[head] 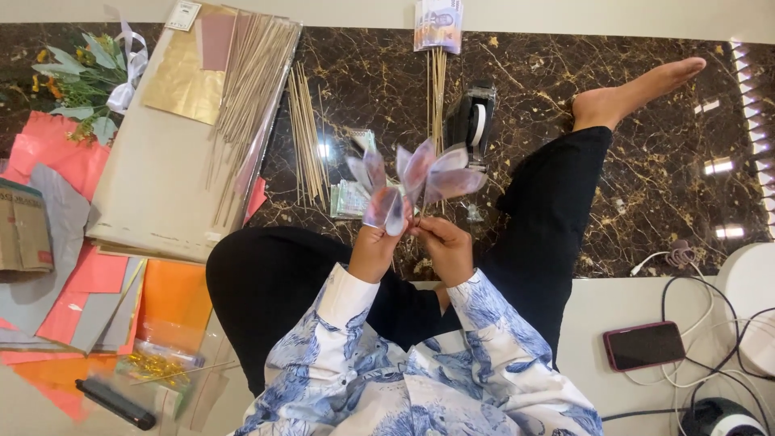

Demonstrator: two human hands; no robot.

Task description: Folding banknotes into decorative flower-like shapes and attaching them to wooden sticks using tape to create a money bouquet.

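A dark marble floor (662, 186) carries a bundle of thin wooden sticks (252, 77) on a beige board (153, 182), beside gold paper (182, 81). Loose sticks (307, 129) lie near a black tape dispenser (472, 117). Pink and orange paper sheets (173, 299) pile at the left, near a flower sprig (81, 77). A phone (643, 345) lies by white cables (710, 323).

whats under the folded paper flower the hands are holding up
Below the paper flower, both hands pinch its base. Behind it on the marble floor lie a stack of banknotes, wooden sticks and a tape dispenser. The petals hide part of the stack.
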